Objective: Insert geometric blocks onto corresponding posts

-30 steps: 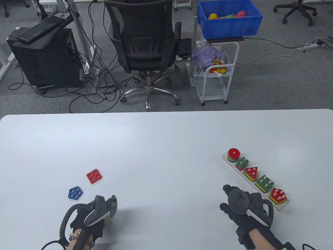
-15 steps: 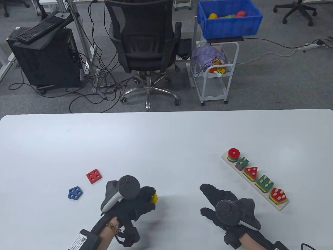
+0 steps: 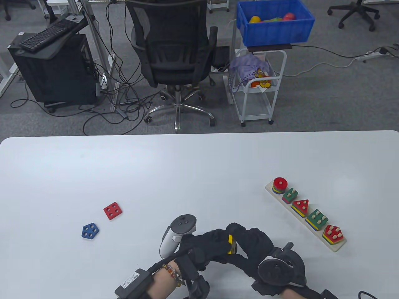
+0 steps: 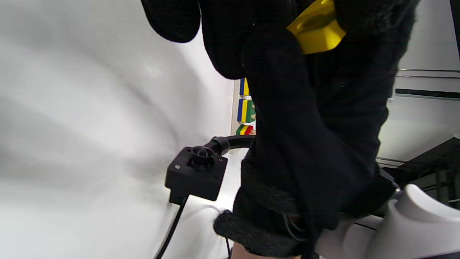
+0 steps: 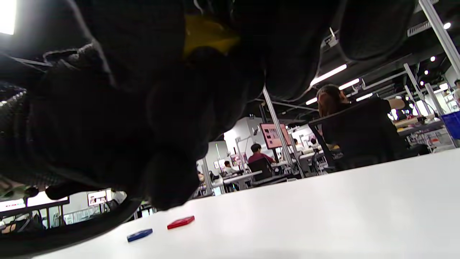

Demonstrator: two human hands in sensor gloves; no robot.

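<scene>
Moved: both hands met near desk's front edge | left hand (image 3: 199, 246) and right hand (image 3: 252, 243) both pinched yellow block (image 3: 230, 244), apparently a handover toward post board (image 3: 335, 247) at right edge | red block (image 3: 112, 211), blue block (image 3: 90, 231) lay front-left.

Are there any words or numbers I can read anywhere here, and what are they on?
None can be read.
White label on the black box strapped to the left forearm: printed marks, too small to read.
Keyboard on the black computer case: key letters too small to read.
Red screen far back in the right wrist view: blurred, nothing legible.
Yellow block held between both hands, and the blocks on the peg board: no writing visible.
</scene>
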